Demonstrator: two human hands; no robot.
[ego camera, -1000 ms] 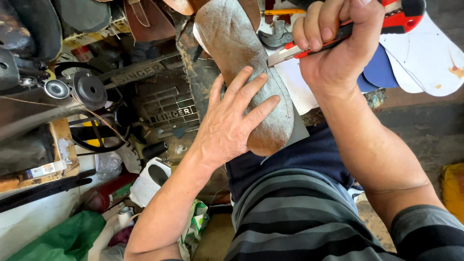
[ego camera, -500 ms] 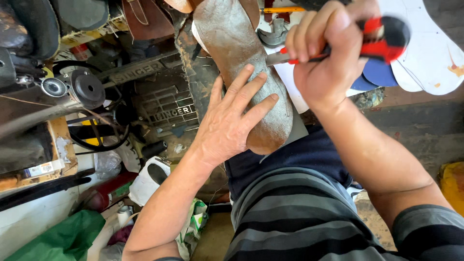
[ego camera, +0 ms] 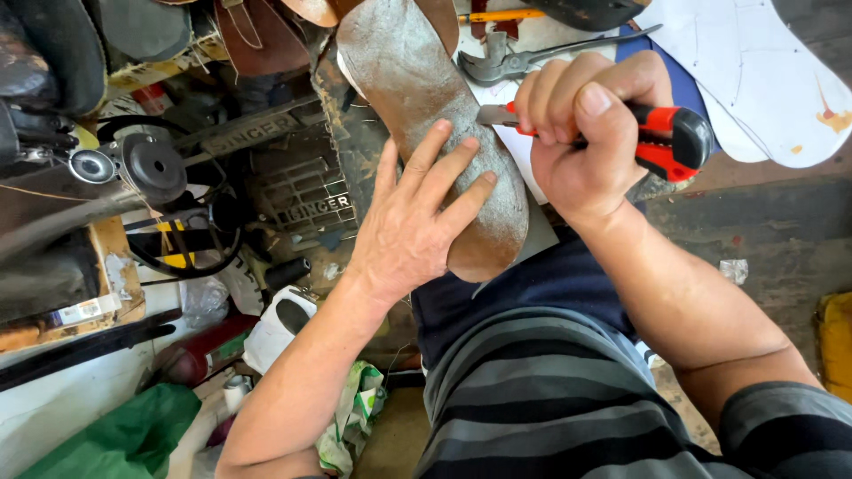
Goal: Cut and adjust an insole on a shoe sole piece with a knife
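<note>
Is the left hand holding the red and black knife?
No, the left hand lies flat on the grey shoe sole, while the right hand grips the red and black knife.

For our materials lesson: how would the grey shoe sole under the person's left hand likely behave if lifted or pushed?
The grey shoe sole looks thin and flat, so probably light and somewhat bendy. Its rough, dusty face suggests it would grip rather than slide. The left hand presses it flat, and with no round sides it seems unlikely to roll.
</note>
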